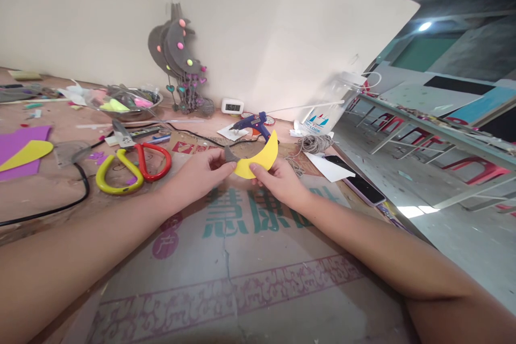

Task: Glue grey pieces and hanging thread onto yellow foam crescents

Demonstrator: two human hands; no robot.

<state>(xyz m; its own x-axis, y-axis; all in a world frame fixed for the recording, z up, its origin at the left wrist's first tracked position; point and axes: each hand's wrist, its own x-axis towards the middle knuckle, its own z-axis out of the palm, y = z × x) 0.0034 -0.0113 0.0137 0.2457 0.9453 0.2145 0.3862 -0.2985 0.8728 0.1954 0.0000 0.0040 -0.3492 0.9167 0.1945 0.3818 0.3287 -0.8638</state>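
Above the printed board, both hands hold a yellow crescent moon cutout [264, 156] with its points turned up. My right hand [282, 180] pinches its lower right part, thumb on the front face. My left hand [205, 172] is closed at the left end, where a dark grey crescent tip [229, 154] sticks up beside the thumb. How far the grey piece runs behind the yellow one is hidden. Just behind the hands stands a blue glue gun [255, 123]. Scissors [133, 164] with one yellow and one red handle lie left of my left hand.
Grey moon hangings [179, 51] with pompoms hang at the wall. A metal bowl [121, 113] of craft bits, purple sheet [34, 142], black cable [83, 193], small clock [233, 106], grey cord [316, 143], phone [358, 183] and clear plastic tub [328, 110] surround the printed board [193, 306].
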